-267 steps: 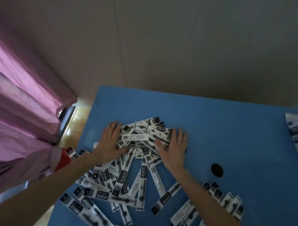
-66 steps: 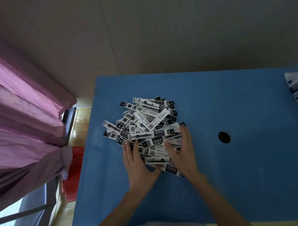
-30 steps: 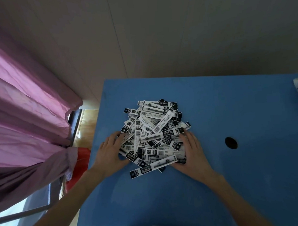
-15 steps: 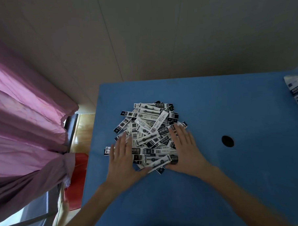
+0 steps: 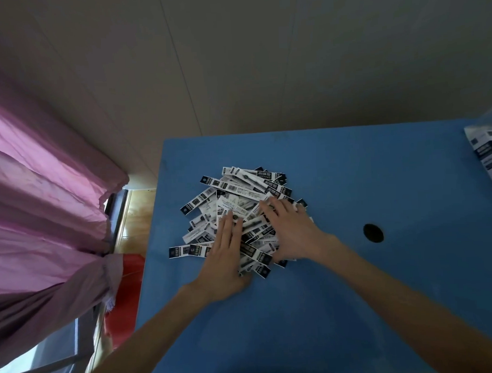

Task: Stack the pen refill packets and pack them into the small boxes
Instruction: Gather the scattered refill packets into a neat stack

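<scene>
Head view: packet pile [image 5: 241,197] lies under both hands' fingers [image 5: 229,229].

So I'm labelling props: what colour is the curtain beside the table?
Pink, hanging in folds: the curtain left of the blue table, in the head view.

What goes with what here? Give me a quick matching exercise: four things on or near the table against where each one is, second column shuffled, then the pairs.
Things:
1. packet pile
2. left hand
3. round hole
4. pink curtain

Places:
A. beyond the table's left edge
B. in the tabletop, right of the pile
C. middle of the blue table
D. flat on the pile's near-left part

Pairs: 1-C, 2-D, 3-B, 4-A
</scene>
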`<state>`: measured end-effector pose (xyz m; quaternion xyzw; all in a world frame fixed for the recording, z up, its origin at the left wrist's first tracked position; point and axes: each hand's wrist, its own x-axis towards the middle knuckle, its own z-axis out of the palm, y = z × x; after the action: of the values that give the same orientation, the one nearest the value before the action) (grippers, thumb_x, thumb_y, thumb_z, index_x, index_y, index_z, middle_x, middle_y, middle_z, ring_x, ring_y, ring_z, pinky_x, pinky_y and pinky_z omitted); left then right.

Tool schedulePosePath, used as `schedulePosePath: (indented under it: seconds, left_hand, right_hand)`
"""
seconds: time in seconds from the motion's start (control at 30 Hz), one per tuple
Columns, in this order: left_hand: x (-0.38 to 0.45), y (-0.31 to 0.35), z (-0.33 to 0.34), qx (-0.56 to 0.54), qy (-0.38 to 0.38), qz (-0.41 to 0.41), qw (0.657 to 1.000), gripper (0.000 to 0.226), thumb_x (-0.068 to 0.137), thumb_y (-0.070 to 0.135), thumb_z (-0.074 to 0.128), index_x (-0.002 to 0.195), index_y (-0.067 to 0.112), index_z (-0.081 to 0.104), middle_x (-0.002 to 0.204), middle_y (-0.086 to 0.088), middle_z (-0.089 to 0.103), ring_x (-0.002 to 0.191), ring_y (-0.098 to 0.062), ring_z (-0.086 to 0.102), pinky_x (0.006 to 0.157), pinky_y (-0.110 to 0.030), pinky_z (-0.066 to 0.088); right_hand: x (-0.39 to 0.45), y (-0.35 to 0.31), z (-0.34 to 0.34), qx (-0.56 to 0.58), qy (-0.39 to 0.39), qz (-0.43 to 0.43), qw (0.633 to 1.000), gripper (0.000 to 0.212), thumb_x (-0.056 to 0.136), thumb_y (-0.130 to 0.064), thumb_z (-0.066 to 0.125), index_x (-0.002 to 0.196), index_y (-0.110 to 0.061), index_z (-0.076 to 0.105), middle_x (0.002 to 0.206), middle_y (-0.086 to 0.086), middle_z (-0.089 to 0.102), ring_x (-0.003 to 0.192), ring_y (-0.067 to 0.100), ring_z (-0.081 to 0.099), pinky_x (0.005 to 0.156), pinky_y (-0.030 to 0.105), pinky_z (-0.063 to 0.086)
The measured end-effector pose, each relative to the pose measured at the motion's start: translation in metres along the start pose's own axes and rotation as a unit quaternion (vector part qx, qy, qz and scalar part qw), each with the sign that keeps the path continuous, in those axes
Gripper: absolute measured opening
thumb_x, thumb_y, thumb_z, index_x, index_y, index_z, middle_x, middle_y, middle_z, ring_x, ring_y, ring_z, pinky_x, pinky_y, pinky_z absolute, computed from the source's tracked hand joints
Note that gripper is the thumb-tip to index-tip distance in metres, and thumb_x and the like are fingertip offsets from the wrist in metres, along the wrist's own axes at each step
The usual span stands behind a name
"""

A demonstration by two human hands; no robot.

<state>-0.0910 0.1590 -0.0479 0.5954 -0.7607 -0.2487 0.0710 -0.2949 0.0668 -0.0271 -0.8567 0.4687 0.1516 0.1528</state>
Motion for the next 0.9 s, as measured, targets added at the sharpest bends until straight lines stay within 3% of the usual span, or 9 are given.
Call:
schedulePosePath:
  seconds: [0.07, 0.13, 0.23, 0.33, 0.4, 0.5, 0.6, 0.8, 0.9]
  left_hand:
    - [0.005, -0.002, -0.004, 0.053, 0.001, 0.010, 0.999, 0.130, 0.074, 0.061, 0.072, 0.162, 0.013, -0.009, 0.166, -0.003, -0.032, 0.152, -0.022, -0.031, 0.128, -0.049, 0.008]
    - [0.011, -0.006, -0.010, 0.132, -0.012, 0.012, 0.991, 0.140, 0.067, 0.079, 0.065, 0.161, 0.013, -0.014, 0.166, -0.009, -0.030, 0.152, -0.029, -0.030, 0.127, -0.054, -0.002]
    - [0.025, -0.012, -0.023, 0.178, -0.038, -0.007, 0.983, 0.155, 0.056, 0.092, 0.064, 0.158, 0.016, -0.025, 0.163, -0.012, -0.036, 0.150, -0.033, -0.033, 0.124, -0.056, -0.014]
    - [0.040, -0.014, -0.027, 0.201, -0.060, -0.006, 0.978, 0.163, 0.051, 0.094, 0.068, 0.156, 0.017, -0.030, 0.161, -0.012, -0.040, 0.150, -0.034, -0.033, 0.124, -0.058, -0.012]
    - [0.046, -0.012, -0.027, 0.219, -0.072, -0.004, 0.973, 0.166, 0.049, 0.095, 0.066, 0.154, 0.015, -0.033, 0.160, -0.013, -0.041, 0.151, -0.035, -0.032, 0.124, -0.061, -0.008]
    - [0.052, -0.013, -0.028, 0.220, -0.075, -0.022, 0.972, 0.167, 0.048, 0.097, 0.065, 0.154, 0.013, -0.032, 0.159, -0.015, -0.043, 0.149, -0.035, -0.034, 0.124, -0.060, -0.009]
    - [0.060, -0.016, -0.034, 0.223, -0.064, -0.037, 0.972, 0.167, 0.047, 0.098, 0.063, 0.155, 0.011, -0.030, 0.160, -0.015, -0.040, 0.150, -0.036, -0.032, 0.124, -0.059, -0.009]
    - [0.082, -0.022, -0.044, 0.222, -0.058, -0.043, 0.972, 0.164, 0.048, 0.099, 0.061, 0.159, 0.009, -0.021, 0.166, -0.014, -0.028, 0.154, -0.033, -0.025, 0.124, -0.056, -0.011]
    - [0.087, -0.022, -0.044, 0.237, -0.053, -0.034, 0.970, 0.163, 0.046, 0.103, 0.056, 0.161, 0.011, -0.013, 0.170, -0.014, -0.012, 0.157, -0.033, -0.008, 0.126, -0.055, -0.003]
  right_hand:
    - [-0.007, 0.002, -0.001, -0.027, 0.018, -0.001, 0.999, 0.149, 0.062, -0.081, 0.075, 0.161, -0.015, -0.013, 0.169, 0.015, -0.006, 0.157, 0.036, 0.000, 0.124, 0.063, 0.012]
    - [-0.012, 0.005, -0.001, -0.031, 0.009, -0.010, 0.999, 0.151, 0.061, -0.086, 0.071, 0.160, -0.016, -0.018, 0.168, 0.016, -0.019, 0.156, 0.037, -0.012, 0.123, 0.066, 0.006]
    - [-0.006, 0.012, -0.011, 0.040, -0.014, -0.023, 0.999, 0.146, 0.065, -0.089, 0.065, 0.161, -0.019, -0.019, 0.167, 0.010, -0.028, 0.155, 0.033, -0.022, 0.124, 0.063, -0.002]
    - [0.027, 0.022, -0.027, 0.186, 0.058, -0.006, 0.981, 0.115, 0.084, -0.080, 0.055, 0.164, -0.021, -0.003, 0.172, 0.003, -0.009, 0.158, 0.026, -0.007, 0.127, 0.057, 0.006]
    - [0.057, 0.030, -0.034, 0.218, 0.107, 0.027, 0.970, 0.099, 0.092, -0.078, 0.044, 0.164, -0.020, 0.009, 0.172, 0.004, 0.005, 0.158, 0.026, 0.005, 0.127, 0.055, 0.012]
    - [0.094, 0.033, -0.037, 0.192, 0.072, 0.033, 0.978, 0.085, 0.099, -0.072, 0.033, 0.163, -0.020, 0.015, 0.172, 0.002, 0.012, 0.158, 0.025, 0.010, 0.126, 0.056, 0.013]
    - [0.106, 0.029, -0.035, 0.147, 0.041, 0.001, 0.988, 0.073, 0.102, -0.062, 0.035, 0.162, -0.022, 0.022, 0.169, -0.001, 0.020, 0.156, 0.027, 0.012, 0.124, 0.058, 0.014]
    - [0.080, 0.030, -0.035, 0.119, 0.006, -0.083, 0.989, 0.086, 0.084, -0.064, 0.042, 0.157, -0.020, 0.032, 0.159, 0.002, 0.041, 0.145, 0.024, 0.036, 0.117, 0.049, 0.033]
    - [0.061, 0.028, -0.035, 0.076, -0.020, -0.107, 0.991, 0.102, 0.081, -0.079, 0.053, 0.160, -0.021, 0.024, 0.162, 0.000, 0.034, 0.148, 0.022, 0.031, 0.121, 0.050, 0.025]
